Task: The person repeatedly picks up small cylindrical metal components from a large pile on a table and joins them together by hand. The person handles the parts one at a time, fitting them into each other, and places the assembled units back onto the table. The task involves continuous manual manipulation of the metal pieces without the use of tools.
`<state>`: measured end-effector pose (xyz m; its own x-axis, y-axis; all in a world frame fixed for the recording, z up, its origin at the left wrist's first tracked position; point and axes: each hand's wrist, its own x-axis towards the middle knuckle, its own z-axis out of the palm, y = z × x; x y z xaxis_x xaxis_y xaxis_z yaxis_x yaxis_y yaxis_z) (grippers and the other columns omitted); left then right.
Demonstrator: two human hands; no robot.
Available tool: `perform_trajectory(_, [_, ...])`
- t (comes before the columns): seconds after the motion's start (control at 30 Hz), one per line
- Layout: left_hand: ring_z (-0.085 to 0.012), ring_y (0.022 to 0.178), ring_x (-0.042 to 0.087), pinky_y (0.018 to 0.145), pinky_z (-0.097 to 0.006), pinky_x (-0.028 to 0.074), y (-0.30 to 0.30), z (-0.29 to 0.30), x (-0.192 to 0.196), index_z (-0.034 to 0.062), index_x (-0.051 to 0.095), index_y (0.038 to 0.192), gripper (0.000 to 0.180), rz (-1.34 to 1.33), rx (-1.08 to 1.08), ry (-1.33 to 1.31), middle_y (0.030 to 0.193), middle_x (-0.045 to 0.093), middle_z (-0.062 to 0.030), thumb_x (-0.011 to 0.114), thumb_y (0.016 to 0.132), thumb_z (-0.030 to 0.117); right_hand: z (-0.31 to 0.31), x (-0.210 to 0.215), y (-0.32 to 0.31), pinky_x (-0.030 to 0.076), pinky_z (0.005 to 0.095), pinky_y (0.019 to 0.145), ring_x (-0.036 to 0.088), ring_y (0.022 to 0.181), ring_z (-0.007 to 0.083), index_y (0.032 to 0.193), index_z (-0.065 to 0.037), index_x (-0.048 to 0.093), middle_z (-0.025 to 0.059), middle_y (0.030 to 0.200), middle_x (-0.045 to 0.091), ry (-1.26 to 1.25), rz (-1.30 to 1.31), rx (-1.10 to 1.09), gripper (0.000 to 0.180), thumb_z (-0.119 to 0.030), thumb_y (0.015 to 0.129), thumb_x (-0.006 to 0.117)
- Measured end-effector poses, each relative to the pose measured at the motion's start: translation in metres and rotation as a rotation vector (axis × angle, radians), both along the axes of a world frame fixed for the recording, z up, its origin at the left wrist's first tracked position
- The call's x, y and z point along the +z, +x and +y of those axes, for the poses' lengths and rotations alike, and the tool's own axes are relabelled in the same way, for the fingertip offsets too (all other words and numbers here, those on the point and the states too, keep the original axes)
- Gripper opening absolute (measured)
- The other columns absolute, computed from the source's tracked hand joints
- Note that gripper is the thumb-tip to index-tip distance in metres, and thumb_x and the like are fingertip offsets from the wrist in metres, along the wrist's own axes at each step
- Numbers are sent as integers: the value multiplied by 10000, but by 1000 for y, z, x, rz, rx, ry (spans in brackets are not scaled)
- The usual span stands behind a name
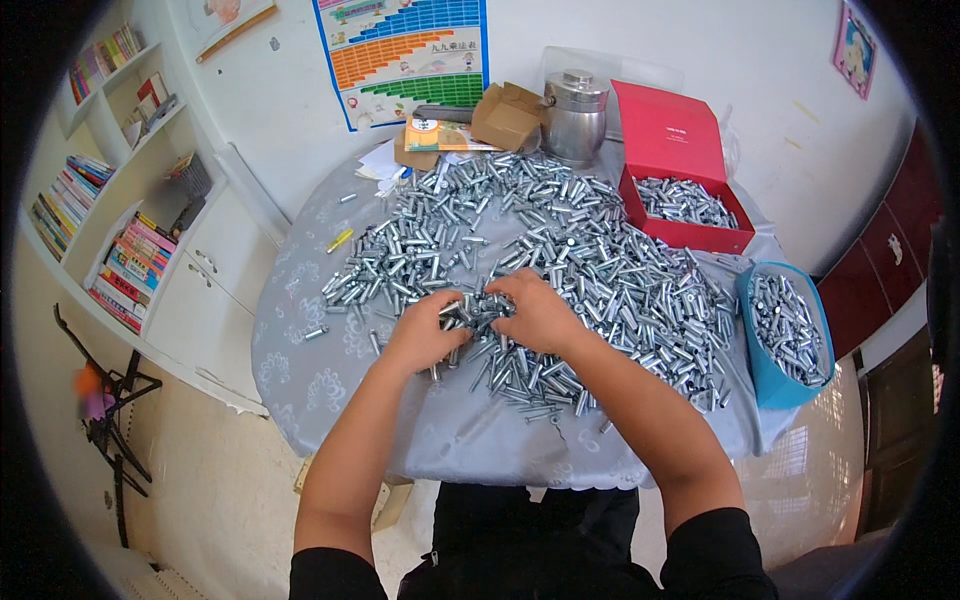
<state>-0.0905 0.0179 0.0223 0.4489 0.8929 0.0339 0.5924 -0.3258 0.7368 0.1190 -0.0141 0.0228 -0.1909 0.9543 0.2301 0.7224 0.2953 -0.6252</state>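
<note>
A wide heap of silver metal expansion bolts spreads over the round table, which has a grey patterned cloth. At the near side of the heap my left hand curls its fingers around several bolts. Facing it, my right hand is bent over the bolts with its fingers closing in from the right. A small bunch of bolts lies between the two hands. My fingertips are partly hidden among the metal pieces, so exactly how many bolts each hand grips cannot be made out.
A red box and a blue bin, both holding bolts, stand at the right. Behind the heap are a steel canister and a small cardboard box. A yellow pen-like tool lies at the left.
</note>
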Motion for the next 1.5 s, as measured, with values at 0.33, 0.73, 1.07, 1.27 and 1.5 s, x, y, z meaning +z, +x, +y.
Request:
perform_trajectory(0.33, [-322, 918, 649, 814, -387, 503, -5, -4, 14, 79, 651, 1130, 386, 318, 27, 102, 1057, 670, -159, 663, 797, 274, -10, 9, 41, 517, 298, 781, 660, 855, 199, 1060, -17, 669, 124, 976, 679, 8, 486, -203, 238, -83, 833, 644])
perform_trajectory(0.73, [-320, 1070, 552, 962, -404, 420, 66, 10, 5, 44, 659, 1080, 385, 103, -254, 521, 1092, 651, -138, 660, 701, 115, -19, -13, 60, 382, 197, 527, 494, 588, 28, 960, 7, 674, -23, 690, 600, 75, 796, -432, 128, -51, 855, 630])
perform_trajectory(1.07, [-315, 959, 547, 875, -388, 418, 84, 19, 3, 72, 675, 936, 318, 126, -314, 298, 892, 653, -110, 734, 644, 183, -29, -37, 61, 395, 193, 537, 500, 610, 32, 936, -4, 677, -9, 759, 579, 227, 846, -491, 89, -25, 860, 636])
perform_trajectory(1.27, [-296, 930, 540, 855, -387, 404, 89, 15, -10, 83, 639, 839, 262, 8, -328, 452, 886, 616, -68, 754, 615, 152, -34, -35, 61, 402, 199, 529, 514, 597, 53, 943, -15, 672, 26, 789, 575, 265, 723, -454, 94, -15, 857, 634])
perform_trajectory(1.5, [-271, 881, 576, 801, -358, 449, 90, 14, -22, 33, 654, 813, 188, -156, -153, 492, 919, 630, -82, 766, 681, 106, -41, -32, 64, 417, 208, 524, 532, 586, 61, 943, -6, 665, 35, 779, 569, 238, 770, -400, 100, -2, 852, 622])
